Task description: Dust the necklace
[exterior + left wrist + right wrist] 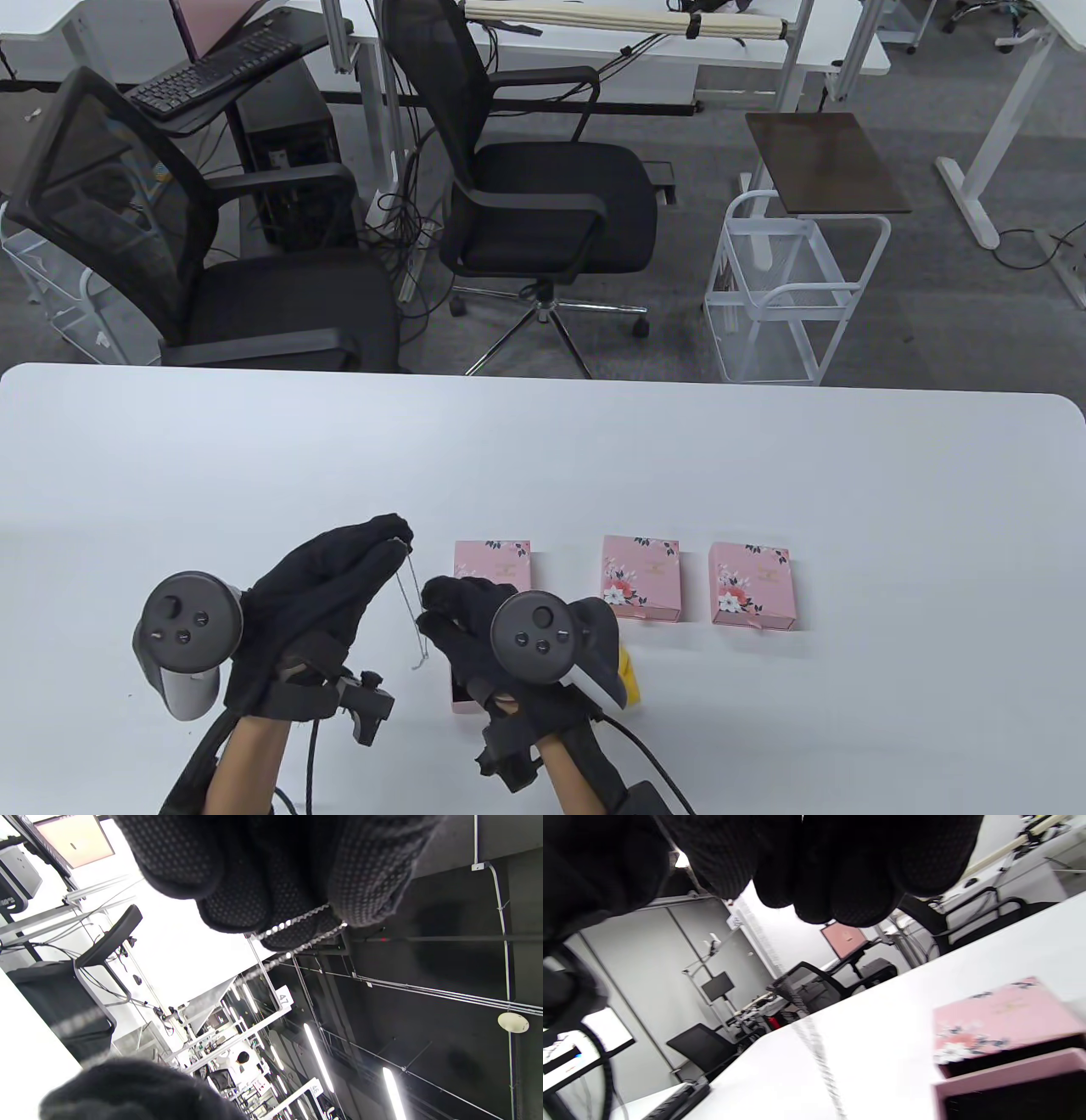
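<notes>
We count: necklace (410, 607) ×1, pinched by left hand (327, 594) | right hand (475, 628) curled, grip unclear | pink boxes ×3, nearest (492, 567) open | bench (679, 458) far half free

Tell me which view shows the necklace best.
The table view: the whole necklace hangs from the left hand, above the table. The left wrist view shows only chain links at the fingertips; the right wrist view shows a blurred strand.

Your table view sits high, looking down toward 12 o'clock over the white table (764, 475). Your left wrist cam is flipped, aimed up at the ceiling. Right wrist cam skims low, close over the same table (891, 1027).
</notes>
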`<state>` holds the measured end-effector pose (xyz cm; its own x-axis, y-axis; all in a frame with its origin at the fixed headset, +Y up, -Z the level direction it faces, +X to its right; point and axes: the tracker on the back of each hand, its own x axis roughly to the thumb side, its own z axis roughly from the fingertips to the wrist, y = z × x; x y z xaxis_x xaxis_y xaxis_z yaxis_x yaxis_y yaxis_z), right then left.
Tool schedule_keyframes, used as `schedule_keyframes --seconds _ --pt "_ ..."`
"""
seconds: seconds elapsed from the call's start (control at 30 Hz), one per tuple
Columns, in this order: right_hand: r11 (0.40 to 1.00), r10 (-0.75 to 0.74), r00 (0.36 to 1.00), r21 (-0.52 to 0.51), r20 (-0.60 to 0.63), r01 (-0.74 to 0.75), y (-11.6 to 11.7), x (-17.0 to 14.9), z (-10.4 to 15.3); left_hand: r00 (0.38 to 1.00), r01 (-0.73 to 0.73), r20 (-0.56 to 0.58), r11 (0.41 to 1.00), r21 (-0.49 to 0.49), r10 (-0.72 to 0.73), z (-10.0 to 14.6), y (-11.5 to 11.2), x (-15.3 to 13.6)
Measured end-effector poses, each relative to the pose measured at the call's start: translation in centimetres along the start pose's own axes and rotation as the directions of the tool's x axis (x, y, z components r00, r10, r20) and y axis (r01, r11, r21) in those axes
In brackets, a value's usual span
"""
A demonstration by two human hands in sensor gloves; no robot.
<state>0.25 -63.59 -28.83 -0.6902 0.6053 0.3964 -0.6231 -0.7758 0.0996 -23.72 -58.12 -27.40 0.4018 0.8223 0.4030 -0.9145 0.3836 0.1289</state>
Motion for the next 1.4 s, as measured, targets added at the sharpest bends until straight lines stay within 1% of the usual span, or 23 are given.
schedule_keyframes --seconds 0.07,0.13,0.2,0.23,0.3,0.4,0.5,0.53,0.63,0.67,0.83,0.9,0.97,1.07,1.13,1.23,1.27,1.33,1.37,1.4 --pt "0.999 0.035 0.998 -0.006 -0.055 -0.036 -0.5 -1.4 0.4 1.000 -0.010 -0.006 1.000 -0.026 0.010 0.0 -0.2 -0.1" --pt "0.993 0.115 0.987 0.002 -0.115 -0.115 -1.3 -3.2 1.0 1.000 -0.010 -0.006 0.999 -0.034 0.009 0.0 -0.3 0.0" --pt "0.975 0.224 0.955 0.036 -0.195 -0.221 -1.9 -5.5 2.0 1.000 0.004 0.005 0.999 -0.036 -0.003 0.1 -0.3 0.2" --pt "0.966 0.259 0.941 0.059 -0.218 -0.252 -2.0 -6.2 2.3 1.000 0.006 0.008 0.999 -0.037 -0.006 0.2 -0.3 0.3" --pt "0.931 0.357 0.892 0.181 -0.276 -0.316 -1.9 -8.3 3.2 1.000 0.003 0.011 0.999 -0.043 -0.003 0.2 -0.4 0.4" --pt "0.891 0.426 0.850 0.305 -0.310 -0.336 -0.9 -10.4 4.1 1.000 -0.004 0.014 0.999 -0.049 0.004 0.2 -0.5 0.4" --pt "0.849 0.465 0.817 0.434 -0.340 -0.302 0.5 -12.3 4.1 1.000 0.002 0.016 0.998 -0.055 -0.001 0.2 -0.6 0.4" --pt "0.836 0.473 0.813 0.464 -0.340 -0.292 1.0 -12.7 4.1 1.000 -0.001 0.016 0.998 -0.059 0.002 0.2 -0.7 0.4" --pt "0.812 0.478 0.820 0.513 -0.315 -0.277 2.6 -13.4 3.8 1.000 -0.010 0.014 0.997 -0.073 0.011 0.2 -0.8 0.4" --pt "0.798 0.496 0.810 0.532 -0.314 -0.282 3.2 -13.6 3.6 1.000 -0.014 0.013 0.997 -0.080 0.015 0.2 -0.9 0.3" --pt "0.747 0.613 0.742 0.506 -0.271 -0.432 4.1 -13.5 3.1 1.000 -0.020 0.010 0.996 -0.092 0.021 0.2 -1.1 0.3" --pt "0.754 0.618 0.740 0.467 -0.267 -0.461 4.1 -13.4 3.2 1.000 -0.016 0.012 0.996 -0.093 0.017 0.2 -1.1 0.4" --pt "0.778 0.596 0.754 0.428 -0.274 -0.460 4.0 -13.5 3.3 1.000 -0.018 0.013 0.996 -0.093 0.020 0.2 -1.1 0.3" --pt "0.802 0.567 0.770 0.411 -0.294 -0.434 3.6 -13.9 3.5 1.000 -0.019 0.012 0.995 -0.096 0.020 0.2 -1.1 0.3" --pt "0.827 0.528 0.790 0.399 -0.311 -0.396 3.0 -14.1 3.8 1.000 -0.019 0.011 0.995 -0.099 0.020 0.2 -1.1 0.3" --pt "0.887 0.434 0.837 0.321 -0.333 -0.332 1.6 -14.0 4.1 1.000 -0.018 0.008 0.995 -0.102 0.019 0.2 -1.2 0.3" --pt "0.919 0.371 0.867 0.264 -0.332 -0.292 0.8 -13.7 4.2 1.000 -0.017 0.008 0.995 -0.102 0.018 0.2 -1.2 0.3" --pt "0.951 0.293 0.901 0.199 -0.320 -0.238 -0.2 -13.2 4.3 1.000 -0.014 0.007 0.995 -0.103 0.015 0.1 -1.3 0.3" --pt "0.976 0.207 0.931 0.128 -0.300 -0.176 -1.1 -12.6 4.3 1.000 -0.010 0.006 0.994 -0.106 0.011 0.1 -1.3 0.3" --pt "0.989 0.141 0.952 0.073 -0.273 -0.125 -1.7 -12.1 4.3 1.000 -0.005 0.005 0.994 -0.110 0.005 0.1 -1.3 0.3"
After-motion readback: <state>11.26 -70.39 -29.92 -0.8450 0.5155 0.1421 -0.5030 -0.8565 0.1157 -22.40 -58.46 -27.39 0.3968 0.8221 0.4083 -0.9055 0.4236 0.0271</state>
